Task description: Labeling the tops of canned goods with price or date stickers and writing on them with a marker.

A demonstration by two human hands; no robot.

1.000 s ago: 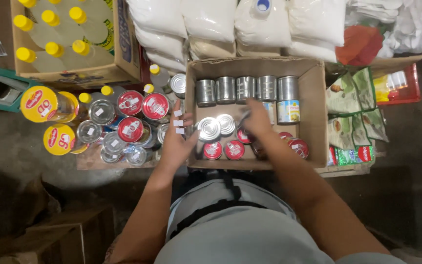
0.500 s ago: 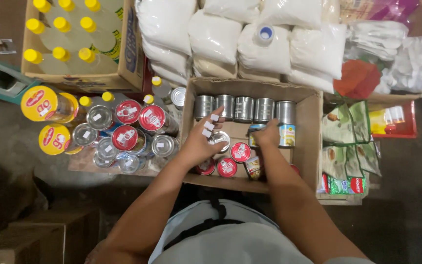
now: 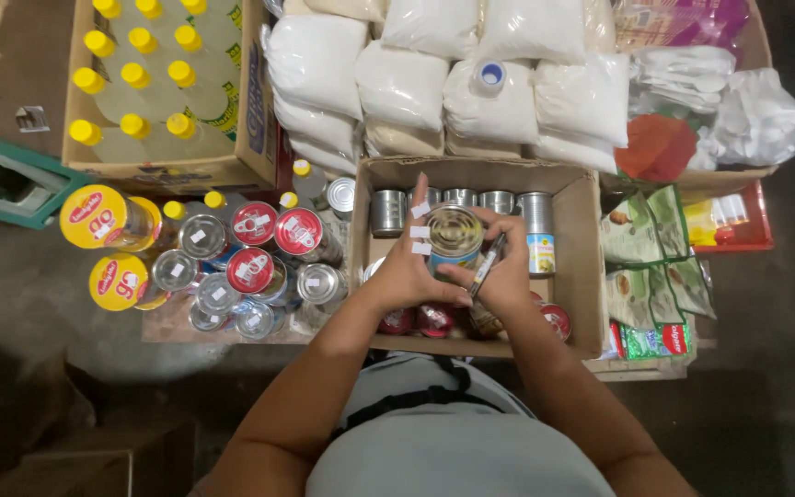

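Your left hand (image 3: 413,267) cups a silver-topped tin can (image 3: 454,236) above the open cardboard box (image 3: 587,276), fingers wrapped round its side, small white stickers on them. Your right hand (image 3: 505,276) steadies the can's other side while pinching a dark marker pen (image 3: 487,267). Left of the box stand red-lidded cans (image 3: 298,231); behind it lie white sacks (image 3: 402,85)
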